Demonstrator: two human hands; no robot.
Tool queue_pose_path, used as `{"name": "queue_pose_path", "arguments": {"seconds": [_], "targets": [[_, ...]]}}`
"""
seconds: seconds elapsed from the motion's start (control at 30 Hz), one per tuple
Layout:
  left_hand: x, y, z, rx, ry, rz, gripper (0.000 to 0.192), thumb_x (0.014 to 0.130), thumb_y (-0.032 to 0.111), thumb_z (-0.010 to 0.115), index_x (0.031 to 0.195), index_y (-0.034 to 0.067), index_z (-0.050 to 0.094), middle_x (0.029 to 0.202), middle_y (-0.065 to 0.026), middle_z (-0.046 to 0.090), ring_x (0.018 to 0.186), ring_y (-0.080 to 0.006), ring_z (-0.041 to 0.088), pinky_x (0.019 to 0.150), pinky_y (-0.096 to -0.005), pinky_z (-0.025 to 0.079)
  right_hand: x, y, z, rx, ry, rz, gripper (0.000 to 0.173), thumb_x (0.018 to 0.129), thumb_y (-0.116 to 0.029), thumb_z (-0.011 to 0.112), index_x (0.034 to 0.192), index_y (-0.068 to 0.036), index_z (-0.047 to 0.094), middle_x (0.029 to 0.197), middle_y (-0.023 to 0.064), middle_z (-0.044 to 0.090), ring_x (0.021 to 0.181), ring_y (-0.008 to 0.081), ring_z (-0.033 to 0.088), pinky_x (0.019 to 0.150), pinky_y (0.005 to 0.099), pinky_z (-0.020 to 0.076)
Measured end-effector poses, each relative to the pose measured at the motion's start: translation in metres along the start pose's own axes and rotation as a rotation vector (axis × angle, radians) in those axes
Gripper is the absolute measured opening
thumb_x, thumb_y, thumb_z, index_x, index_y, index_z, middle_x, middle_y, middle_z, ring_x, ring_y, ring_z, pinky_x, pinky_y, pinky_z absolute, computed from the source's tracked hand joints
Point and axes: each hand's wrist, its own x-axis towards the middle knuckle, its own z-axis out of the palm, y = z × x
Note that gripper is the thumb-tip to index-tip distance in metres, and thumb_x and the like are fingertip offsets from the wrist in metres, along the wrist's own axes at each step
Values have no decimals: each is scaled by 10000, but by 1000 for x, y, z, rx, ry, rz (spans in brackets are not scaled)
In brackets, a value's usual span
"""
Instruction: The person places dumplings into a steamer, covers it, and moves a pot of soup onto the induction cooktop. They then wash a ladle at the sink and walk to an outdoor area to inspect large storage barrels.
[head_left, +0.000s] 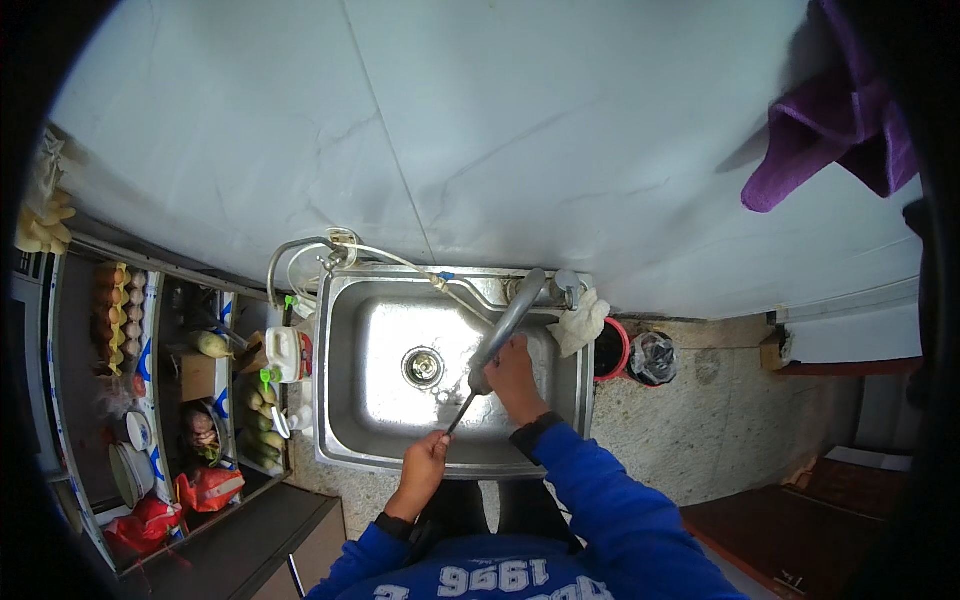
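My left hand (424, 469) is closed around the end of the thin dark handle of a long-handled utensil (461, 414). That handle slants up and right over a stainless steel sink (341, 442). At its far end my right hand (516, 382) has its fingers curled against the utensil's head, right beside the mouth of a thick curved faucet spout (517, 311). The spout hides part of the head and some fingertips, so the exact kind of utensil is unclear. A round drain (423, 367) lies in the basin, left of both hands.
A white cloth (583, 324) hangs over the sink's right rim beside a red-rimmed bucket (624, 349) and a lined bin (652, 358). A second, thin faucet (289, 247) and a white jug (283, 354) stand left. Shelves with eggs (118, 315) and vegetables (262, 427) line the left side.
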Motion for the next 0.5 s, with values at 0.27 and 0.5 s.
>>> {"name": "queue_pose_path", "arguments": {"seconds": [0.27,0.5], "targets": [[29,7,10,81,80,31,234,1050,210,589,1086,12,709,692,-153,570,621,-277,523,605,-400,452,-49,-56,-18,383,-77,-23,343,817,-154,727,1131,-44,646,980,194,564,930,374,598,813,440,507],[14,24,19,-21,58,-63,247,1041,211,593,1102,-1,705,684,-222,589,583,-355,510,602,-435,464,-10,-35,-19,67,79,-146,320,819,-7,704,1113,0,577,1089,245,487,912,438,621,755,511,542]]}}
